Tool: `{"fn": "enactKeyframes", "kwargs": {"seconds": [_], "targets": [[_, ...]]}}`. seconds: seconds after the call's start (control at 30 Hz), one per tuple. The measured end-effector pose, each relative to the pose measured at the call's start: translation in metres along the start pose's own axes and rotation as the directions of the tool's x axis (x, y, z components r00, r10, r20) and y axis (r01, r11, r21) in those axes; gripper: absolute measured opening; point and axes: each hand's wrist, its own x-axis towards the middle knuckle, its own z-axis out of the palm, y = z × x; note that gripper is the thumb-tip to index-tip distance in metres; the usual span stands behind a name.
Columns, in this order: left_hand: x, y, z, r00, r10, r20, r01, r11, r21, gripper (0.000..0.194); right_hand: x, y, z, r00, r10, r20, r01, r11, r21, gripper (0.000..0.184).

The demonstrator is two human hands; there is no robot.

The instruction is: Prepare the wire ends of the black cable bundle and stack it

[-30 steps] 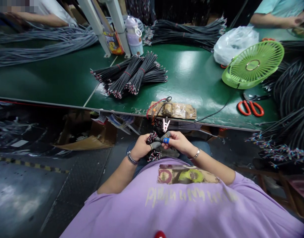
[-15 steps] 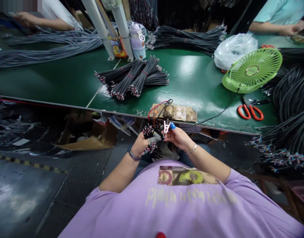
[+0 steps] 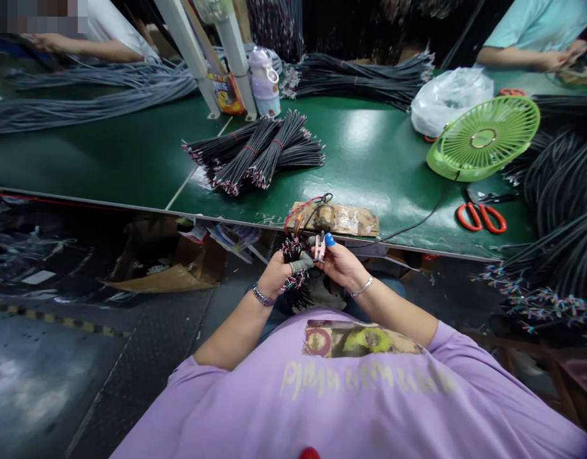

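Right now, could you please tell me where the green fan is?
In the head view, the green fan sits on the right of the table, between the plastic bag and the nearer red-handled scissors.

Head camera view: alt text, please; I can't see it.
Left hand grips short black wires while right hand pinches a pink clip. Beyond, a green table holds tied wire bundles, red-handled scissors and a green fan.
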Motion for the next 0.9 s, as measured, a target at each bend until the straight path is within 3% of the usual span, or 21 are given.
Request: {"fn": "enactKeyframes", "kwargs": {"seconds": [0.37, 0.57, 0.67, 0.8, 0.9], "targets": [[-0.011, -0.005, -0.005, 1.000, -0.004, 0.002, 0.004, 0.999, 0.039, 0.026, -0.008, 0.004, -0.010, 0.992, 0.125, 0.022, -0.126, 0.990, 0.059, 0.043], [-0.018, 0.004, -0.005, 1.000, -0.004, -0.015, 0.006, 0.995, 0.100, 0.025, -0.024, 0.004, -0.017, 0.967, 0.226, 0.119, -0.211, 0.970, -0.123, 0.035], [-0.019, 0.002, -0.005, 1.000, -0.016, 0.002, 0.015, 0.989, 0.146, 0.025, -0.034, 0.004, -0.012, 0.980, 0.168, 0.108, -0.136, 0.958, -0.254, 0.035], [-0.018, -0.002, -0.006, 0.999, -0.027, 0.017, 0.024, 0.985, 0.173, 0.025, -0.037, 0.005, -0.005, 1.000, -0.010, 0.023, 0.019, 0.894, -0.447, 0.030], [-0.019, 0.002, -0.007, 0.999, -0.037, 0.005, 0.035, 0.987, 0.156, 0.025, -0.030, 0.003, -0.007, 0.991, -0.106, -0.081, 0.065, 0.912, -0.405, 0.027]]}}
